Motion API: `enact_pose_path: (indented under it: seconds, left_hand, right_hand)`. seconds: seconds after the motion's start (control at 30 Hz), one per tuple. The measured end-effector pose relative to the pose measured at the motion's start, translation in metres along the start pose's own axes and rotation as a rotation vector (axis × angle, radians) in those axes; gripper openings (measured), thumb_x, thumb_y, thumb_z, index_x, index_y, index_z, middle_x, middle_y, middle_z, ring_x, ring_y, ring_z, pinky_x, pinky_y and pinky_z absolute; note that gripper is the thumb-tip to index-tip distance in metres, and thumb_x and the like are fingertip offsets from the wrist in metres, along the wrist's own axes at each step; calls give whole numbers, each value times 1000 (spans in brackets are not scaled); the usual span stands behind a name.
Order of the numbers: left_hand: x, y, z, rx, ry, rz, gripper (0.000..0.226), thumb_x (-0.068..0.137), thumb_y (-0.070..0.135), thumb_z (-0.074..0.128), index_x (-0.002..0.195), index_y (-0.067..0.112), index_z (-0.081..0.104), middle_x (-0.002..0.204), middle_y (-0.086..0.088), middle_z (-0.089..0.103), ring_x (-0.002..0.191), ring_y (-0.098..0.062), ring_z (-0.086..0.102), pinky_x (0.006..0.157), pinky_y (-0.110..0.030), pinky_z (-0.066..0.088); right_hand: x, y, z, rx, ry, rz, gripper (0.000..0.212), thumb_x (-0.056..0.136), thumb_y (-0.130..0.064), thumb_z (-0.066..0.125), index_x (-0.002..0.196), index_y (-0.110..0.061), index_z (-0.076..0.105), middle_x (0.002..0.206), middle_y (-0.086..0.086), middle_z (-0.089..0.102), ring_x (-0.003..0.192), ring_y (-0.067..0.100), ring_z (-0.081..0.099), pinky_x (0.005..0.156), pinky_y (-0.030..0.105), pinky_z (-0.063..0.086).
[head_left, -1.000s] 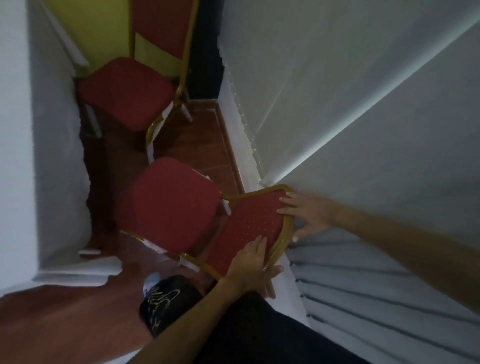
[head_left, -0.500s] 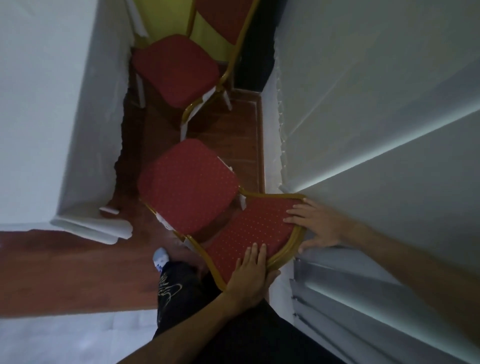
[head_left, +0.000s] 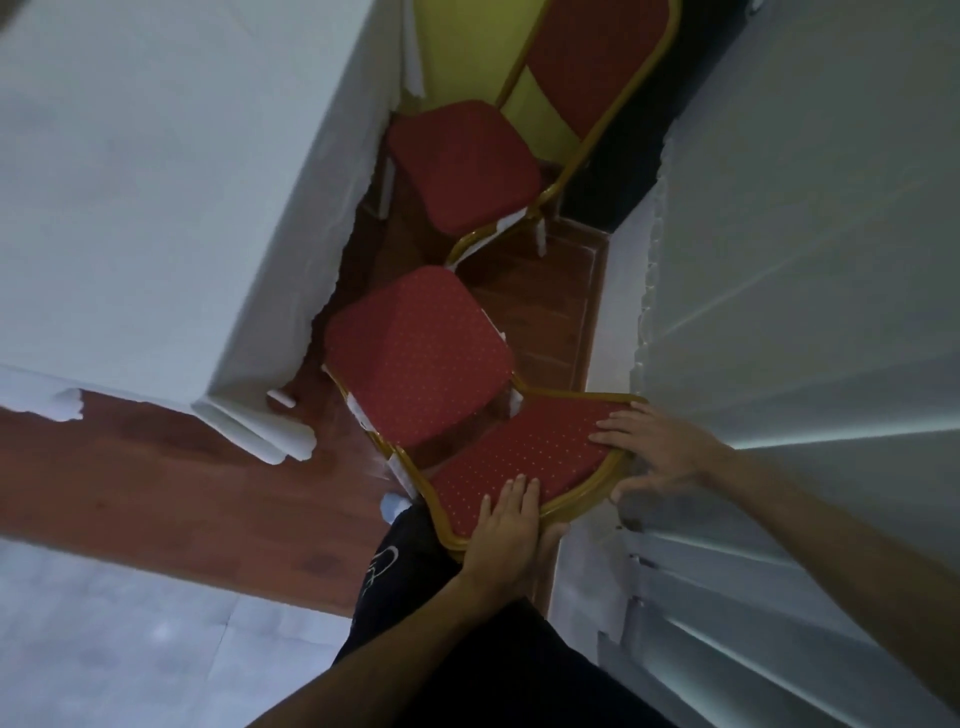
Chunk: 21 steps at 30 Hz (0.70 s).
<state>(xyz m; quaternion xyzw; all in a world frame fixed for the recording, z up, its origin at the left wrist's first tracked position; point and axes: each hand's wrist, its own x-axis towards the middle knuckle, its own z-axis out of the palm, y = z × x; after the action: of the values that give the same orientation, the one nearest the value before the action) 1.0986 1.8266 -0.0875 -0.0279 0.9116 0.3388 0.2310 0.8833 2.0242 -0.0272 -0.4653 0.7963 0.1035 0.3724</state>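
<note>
The left hand (head_left: 506, 525) is gripping the near chair (head_left: 415, 358) by its back, fingers on the pad, thumb behind. The right hand (head_left: 657, 449) is clasping the rim likewise

- Losing the far chair (head_left: 464, 165) top past the upper edge.
- Hiding near chair (head_left: 415, 358) legs under its seat.
- Blurring the right hand (head_left: 662, 448) thumb.
- Tucking the left hand (head_left: 503, 543) thumb partly behind the backrest.

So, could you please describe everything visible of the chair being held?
The near chair has a red, dotted padded seat and backrest in a gold, metal-looking frame, with white wrap in places. It is on the wooden floor between white tablecloths. The left hand and right hand each pinch the backrest's top rim.
</note>
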Motion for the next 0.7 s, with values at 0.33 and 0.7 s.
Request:
enact_pose_path:
  seconds: [0.33, 0.7]
  left_hand:
    - [28, -17, -43, -174, -160, -52, 92, 91, 77, 29, 157, 16, 10, 164, -7, 13, 149, -25, 15, 120, -52, 14]
    - [22, -35, -34, -116, -134, -187, 110, 72, 95, 20, 157, 27, 6, 165, 0, 9, 150, -20, 10, 121, -49, 9]
  right_hand:
    - [36, 14, -40, -81, -120, -111, 117, 67, -100, 8, 156, -26, 28, 161, 3, 29, 148, 23, 25, 121, 41, 5]
    - [59, 18, -33, -64, -175, -249, 113, 72, -98, 22, 159, -28, 12, 165, -1, 13, 151, 18, 12, 120, 33, -1]
